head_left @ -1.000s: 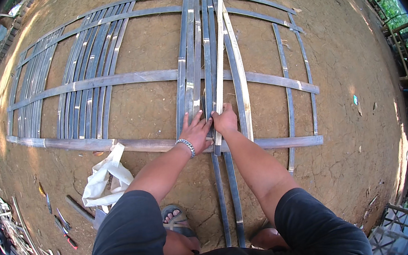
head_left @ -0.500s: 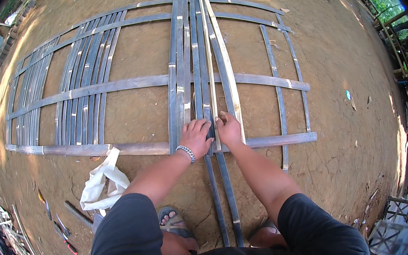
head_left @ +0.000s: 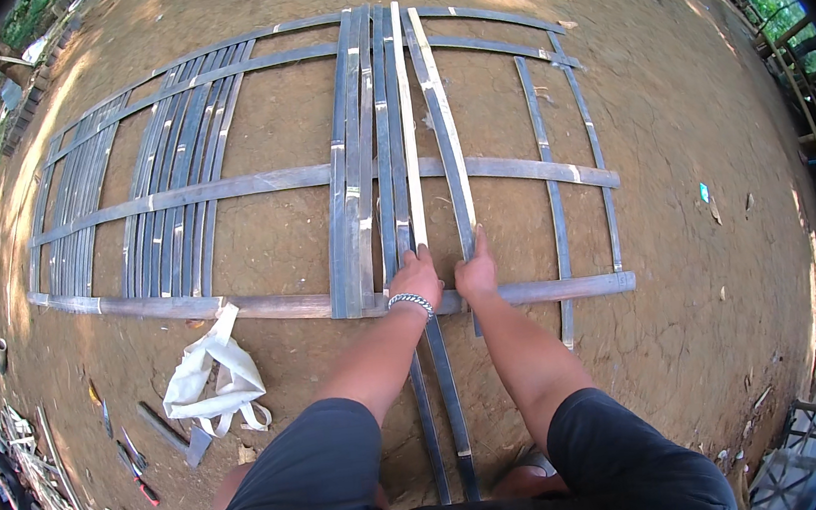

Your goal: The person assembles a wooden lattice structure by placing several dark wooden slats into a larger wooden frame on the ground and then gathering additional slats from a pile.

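My left hand (head_left: 417, 279), with a chain bracelet at its wrist, is closed around the near end of a pale-faced bamboo slat (head_left: 407, 124) and rests beside the dark slats. Just right of it, my right hand (head_left: 475, 272) grips the near end of another bamboo slat (head_left: 442, 125), dark with a pale edge, thumb pointing along it. A gap separates the two slats. Both lie across the rails of a bamboo frame (head_left: 279, 180) on the ground. Several dark slats (head_left: 357, 160) lie side by side left of my left hand. My fingertips are partly hidden.
Bundled slats (head_left: 182, 170) cross the frame's left half; a single slat (head_left: 541, 139) lies at right. Two long strips (head_left: 454, 411) run toward my feet. A white cloth bag (head_left: 211, 378), a saw-like blade (head_left: 197, 446), red-handled pliers (head_left: 143, 487) and bamboo scraps (head_left: 45, 468) lie at left.
My right hand has shifted right to the outer slat's near end. My left hand has moved right and now holds the pale slat, which has turned and lies closer to the dark slats.
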Motion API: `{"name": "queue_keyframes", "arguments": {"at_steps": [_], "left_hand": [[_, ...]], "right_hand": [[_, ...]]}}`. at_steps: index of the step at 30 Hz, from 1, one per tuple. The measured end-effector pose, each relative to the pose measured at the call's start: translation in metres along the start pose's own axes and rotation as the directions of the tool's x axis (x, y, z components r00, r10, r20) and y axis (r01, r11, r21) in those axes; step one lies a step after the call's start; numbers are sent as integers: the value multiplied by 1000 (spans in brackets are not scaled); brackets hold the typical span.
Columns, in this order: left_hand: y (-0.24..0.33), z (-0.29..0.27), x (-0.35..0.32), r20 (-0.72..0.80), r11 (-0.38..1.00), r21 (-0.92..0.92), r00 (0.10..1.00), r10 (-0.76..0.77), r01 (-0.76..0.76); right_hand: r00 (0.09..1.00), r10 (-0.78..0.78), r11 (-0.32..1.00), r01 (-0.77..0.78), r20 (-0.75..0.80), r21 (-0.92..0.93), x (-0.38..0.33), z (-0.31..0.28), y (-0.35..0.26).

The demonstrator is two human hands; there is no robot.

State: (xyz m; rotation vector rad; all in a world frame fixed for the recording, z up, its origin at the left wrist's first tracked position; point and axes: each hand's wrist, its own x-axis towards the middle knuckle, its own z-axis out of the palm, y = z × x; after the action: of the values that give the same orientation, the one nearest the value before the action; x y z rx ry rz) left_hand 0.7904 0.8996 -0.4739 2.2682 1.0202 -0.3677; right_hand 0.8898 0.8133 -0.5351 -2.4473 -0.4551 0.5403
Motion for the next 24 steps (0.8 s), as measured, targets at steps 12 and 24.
{"name": "queue_keyframes", "arguments": {"at_steps": [12, 24], "left_hand": [[9, 38, 15, -18, 976, -184, 992, -124, 118], [10, 54, -17, -209, 998, -18, 975, -70, 68]], "right_hand": [[995, 96, 995, -97, 42, 35, 13, -15, 39], [998, -50, 999, 49, 40, 8, -4, -19, 30]]}}
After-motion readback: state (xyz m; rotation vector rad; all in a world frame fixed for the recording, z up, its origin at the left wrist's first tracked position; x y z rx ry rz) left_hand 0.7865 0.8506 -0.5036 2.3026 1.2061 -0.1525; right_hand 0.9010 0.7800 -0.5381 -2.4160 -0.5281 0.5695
